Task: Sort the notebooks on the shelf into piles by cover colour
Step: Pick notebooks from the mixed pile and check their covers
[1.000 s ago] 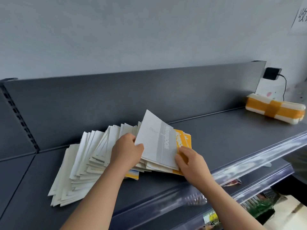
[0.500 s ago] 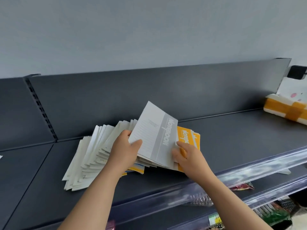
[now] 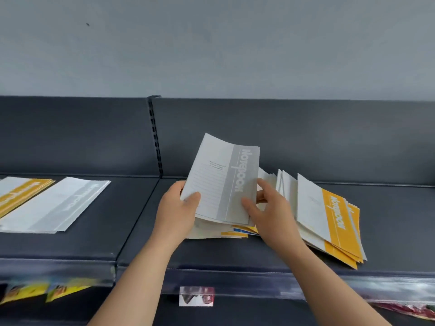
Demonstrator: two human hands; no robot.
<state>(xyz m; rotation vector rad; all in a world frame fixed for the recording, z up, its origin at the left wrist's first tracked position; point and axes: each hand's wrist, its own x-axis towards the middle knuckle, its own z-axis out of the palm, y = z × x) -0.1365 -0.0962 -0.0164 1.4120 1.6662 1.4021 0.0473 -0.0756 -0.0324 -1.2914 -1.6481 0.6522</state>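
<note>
Far left of the left hand [image 3: 175, 215], a yellow pile [image 3: 21, 196] and a grey pile [image 3: 58, 205] are now brought into view. The grey notebook [image 3: 223, 182], gripped by that hand and the right hand [image 3: 270, 215], is raised higher from the unsorted heap [image 3: 329, 222] beneath, judged bound leftward.

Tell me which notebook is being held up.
The grey-banded notebook, tilted up between the left hand and right hand; the orange-banded notebooks beside it and the left piles lie on the shelf.
</note>
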